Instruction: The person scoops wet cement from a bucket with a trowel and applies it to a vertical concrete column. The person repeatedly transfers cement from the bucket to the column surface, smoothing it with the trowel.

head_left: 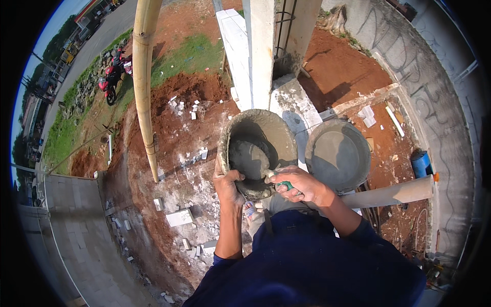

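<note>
Sunlight threw hard shadows (pixel 343 86) over red-brown soil (pixel 202 88) strewn with white block fragments (pixel 179 218). A scrawled-on concrete wall (pixel 429 117) stood at right; 1 red motorcycle (pixel 109 81) was parked near grass (pixel 192 53) at left.

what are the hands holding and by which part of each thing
The left hand holds a mortar-smeared bucket by its near left side; the right hand holds a trowel by its green handle.

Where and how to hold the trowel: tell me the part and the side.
Best by the green handle, likely from the near right: it slants out that way, where the right grip holds it, while the other end reaches into the left bucket.
</note>
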Demonstrator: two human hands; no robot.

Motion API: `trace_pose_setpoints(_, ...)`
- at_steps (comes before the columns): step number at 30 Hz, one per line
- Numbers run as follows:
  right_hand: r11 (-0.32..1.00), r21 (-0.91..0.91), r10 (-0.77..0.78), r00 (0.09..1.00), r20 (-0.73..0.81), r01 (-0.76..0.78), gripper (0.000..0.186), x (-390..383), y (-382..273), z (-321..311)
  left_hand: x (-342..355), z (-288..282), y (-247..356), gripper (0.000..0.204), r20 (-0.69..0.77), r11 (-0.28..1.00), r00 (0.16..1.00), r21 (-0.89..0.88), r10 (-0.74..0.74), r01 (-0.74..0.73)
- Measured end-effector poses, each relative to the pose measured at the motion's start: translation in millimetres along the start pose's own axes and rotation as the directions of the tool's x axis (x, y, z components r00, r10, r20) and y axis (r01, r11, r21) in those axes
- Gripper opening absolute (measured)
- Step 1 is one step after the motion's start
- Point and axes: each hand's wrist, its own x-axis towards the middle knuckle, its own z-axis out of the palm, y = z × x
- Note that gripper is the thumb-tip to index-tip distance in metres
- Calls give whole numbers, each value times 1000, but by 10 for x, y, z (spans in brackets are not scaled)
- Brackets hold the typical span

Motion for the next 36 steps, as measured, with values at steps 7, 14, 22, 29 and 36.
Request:
trace_pose_setpoints(7,989,27,-145,987,-72,148,24,-312,-388,15,245,7,-209,74,-63,989,995,-129,-83,74)
trace_pose_setpoints(14,918,220,-309,942,-128,331,22,-602,-865,-153,498,-356,-526,71,-121,971,972,-153,-204,185)
trace_pose_setpoints(22,667,-365,-735,492,-467,649,11,211,-1816,-180,296,-503,-358,85,-75,984,993,-161,-86,73)
trace_pose_setpoints(29,344,-913,-939,75,-335,222,35,1303,-2393,-751,157,-200,-168,89,-75,992,996,-122,-37,27)
trace_pose_setpoints(36,301,-918,-949,176,-262,256,26,271,-1161,-221,26,-498,-122,84,-136,993,991,-113,8,-24)
